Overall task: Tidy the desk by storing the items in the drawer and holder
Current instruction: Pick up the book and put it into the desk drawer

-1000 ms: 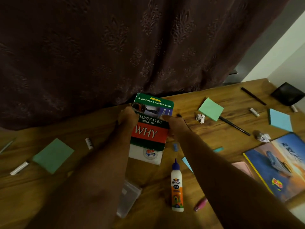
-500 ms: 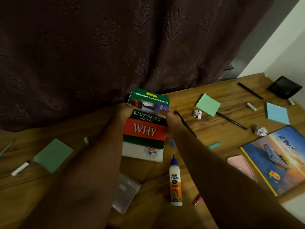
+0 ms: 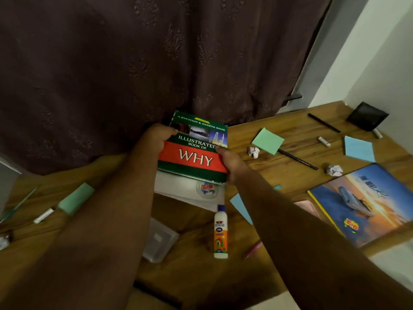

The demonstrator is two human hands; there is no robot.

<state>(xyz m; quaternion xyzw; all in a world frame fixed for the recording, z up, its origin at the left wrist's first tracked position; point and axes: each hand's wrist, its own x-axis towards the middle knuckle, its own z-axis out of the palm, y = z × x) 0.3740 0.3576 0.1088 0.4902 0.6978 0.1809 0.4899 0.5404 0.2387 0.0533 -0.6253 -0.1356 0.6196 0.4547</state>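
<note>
A green and red book titled "WHY" (image 3: 194,148) is held at the back of the wooden desk (image 3: 257,135), tilted up over a white notebook (image 3: 190,191). My left hand (image 3: 159,136) grips the book's left edge. Its right edge is gripped by my right hand (image 3: 228,161). A glue bottle (image 3: 220,233) lies in front of the white notebook. Green sticky pads (image 3: 267,140) (image 3: 74,199), a blue pad (image 3: 358,148) and black pencils (image 3: 297,158) (image 3: 323,122) are scattered around.
A blue picture notebook (image 3: 366,202) lies at the right front edge, a pink item (image 3: 307,206) beside it. Crumpled paper balls (image 3: 253,151) (image 3: 333,170), a clear plastic case (image 3: 159,241), a black wallet (image 3: 366,116), small erasers (image 3: 324,141) and a dark curtain (image 3: 156,63) behind the desk.
Both hands have raised the book's near edge off the white notebook, and the view has shifted slightly. The other items have not moved.
</note>
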